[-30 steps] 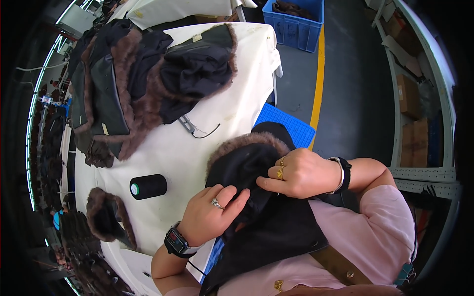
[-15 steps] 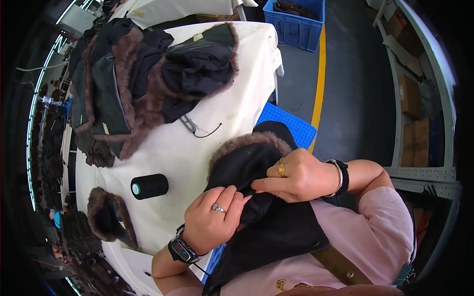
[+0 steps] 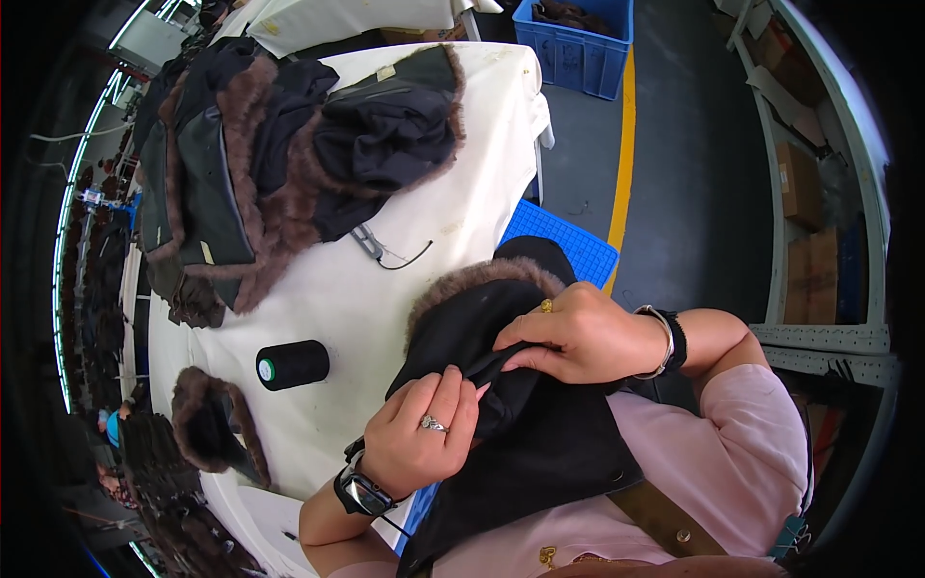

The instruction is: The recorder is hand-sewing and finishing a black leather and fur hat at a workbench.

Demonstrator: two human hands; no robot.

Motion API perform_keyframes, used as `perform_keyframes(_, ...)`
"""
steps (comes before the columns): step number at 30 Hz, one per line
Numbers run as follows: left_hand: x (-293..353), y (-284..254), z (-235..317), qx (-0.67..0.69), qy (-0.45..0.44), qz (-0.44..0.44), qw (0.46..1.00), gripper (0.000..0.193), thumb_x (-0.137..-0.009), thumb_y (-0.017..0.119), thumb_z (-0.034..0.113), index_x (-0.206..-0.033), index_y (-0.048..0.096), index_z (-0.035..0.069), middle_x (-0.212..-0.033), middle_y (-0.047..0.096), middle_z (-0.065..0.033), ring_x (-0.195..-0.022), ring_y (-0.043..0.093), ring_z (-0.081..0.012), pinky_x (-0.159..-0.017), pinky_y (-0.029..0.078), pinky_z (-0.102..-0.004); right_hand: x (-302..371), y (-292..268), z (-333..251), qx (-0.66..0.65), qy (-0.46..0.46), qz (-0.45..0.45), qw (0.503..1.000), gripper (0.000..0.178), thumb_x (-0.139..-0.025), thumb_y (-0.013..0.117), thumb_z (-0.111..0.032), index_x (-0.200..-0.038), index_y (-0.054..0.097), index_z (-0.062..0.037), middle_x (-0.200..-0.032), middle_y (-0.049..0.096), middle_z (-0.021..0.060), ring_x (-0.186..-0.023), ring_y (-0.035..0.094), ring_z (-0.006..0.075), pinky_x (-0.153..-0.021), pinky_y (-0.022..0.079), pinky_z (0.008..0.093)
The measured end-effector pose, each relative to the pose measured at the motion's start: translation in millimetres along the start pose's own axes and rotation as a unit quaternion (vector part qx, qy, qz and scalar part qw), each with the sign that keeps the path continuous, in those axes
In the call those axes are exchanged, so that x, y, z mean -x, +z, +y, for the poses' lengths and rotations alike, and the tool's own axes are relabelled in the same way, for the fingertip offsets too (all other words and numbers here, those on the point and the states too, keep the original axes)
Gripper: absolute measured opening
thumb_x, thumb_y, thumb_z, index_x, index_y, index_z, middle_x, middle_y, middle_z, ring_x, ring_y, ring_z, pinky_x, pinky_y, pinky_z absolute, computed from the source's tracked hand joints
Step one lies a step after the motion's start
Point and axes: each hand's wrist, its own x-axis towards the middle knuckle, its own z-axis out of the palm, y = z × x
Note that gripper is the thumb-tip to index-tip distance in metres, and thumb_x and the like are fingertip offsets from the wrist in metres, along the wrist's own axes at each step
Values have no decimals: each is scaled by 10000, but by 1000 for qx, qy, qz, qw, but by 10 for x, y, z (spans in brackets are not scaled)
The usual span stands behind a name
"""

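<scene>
A black cloth garment piece with brown fur trim (image 3: 482, 318) lies over the near right edge of the table and hangs toward my lap. My left hand (image 3: 424, 424) presses a fold of the cloth between its thumb and fingers. Just to its right, my right hand (image 3: 573, 337) pinches the same fold with thumb and forefinger. Whether a needle is in the fingers I cannot make out. To the left a black spool of thread (image 3: 292, 365) rests on its side. Farther off on the cloth are small grey thread snips (image 3: 367, 241) with a black cord.
A large fur-trimmed dark garment (image 3: 289, 173) covers the far left of the white-covered table (image 3: 462, 217). A small fur-edged piece (image 3: 217, 424) sits near the left edge. Blue crates (image 3: 573, 48) stand on the floor, and metal shelving with cardboard boxes (image 3: 800, 183) runs along the right.
My right hand has turned slightly and shifted its pinch on the black cloth, raising the fold a little. My left hand stays nearly in place, holding the cloth.
</scene>
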Motion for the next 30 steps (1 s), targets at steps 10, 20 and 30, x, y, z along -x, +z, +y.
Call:
perform_keyframes(10,133,128,61,70,-66,76,992,217,-714,804,44,-897,697,-2,-882,676,-106,-727,642,-232,-588,552,-295,62,129,35,-109,-24,78,991,119,-800,783,-33,-902,723,-44,-652,645,71,-548,625,207,-490,441,299)
perform_keyframes(20,113,114,63,207,-214,73,952,392,-669,752,-98,-1032,686,32,-864,641,-98,-690,622,-263,-604,503,-335,84,74,-10,-75,-34,75,994,97,-796,782,-29,-885,753,-55,-574,551,43,-475,550,170,-443,375,305)
perform_keyframes(30,120,99,41,288,-285,25,914,234,-681,784,-70,-872,719,48,-841,585,-74,-666,587,-214,-571,464,-294,116,136,55,-39,-59,101,992,118,-779,779,-14,-886,763,-63,-549,500,33,-453,506,162,-430,354,305)
